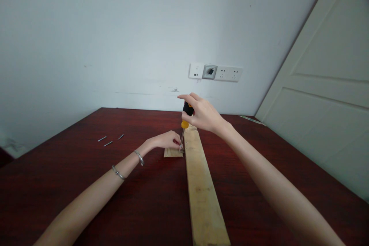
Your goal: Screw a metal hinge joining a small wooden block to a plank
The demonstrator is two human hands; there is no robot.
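My right hand (200,112) grips a screwdriver (185,124) by its black and yellow handle, with the shaft slanting down to the left. Beside the shaft's lower end, my left hand (169,139) is closed in a pinch; what its fingertips hold is too small to make out. Under that hand lies a short piece of wood (173,153), beside the left edge of a long wooden plank (203,184). The screwdriver's tip is near the fingertips, where the short piece and the plank come together.
Several loose items lie here: three screws or nails (108,143) sit on the dark red table (138,200) at left. A thin flat strip (252,120) rests at the back right edge. Behind stand a wall with sockets (228,73) and a pale panelled door (325,84).
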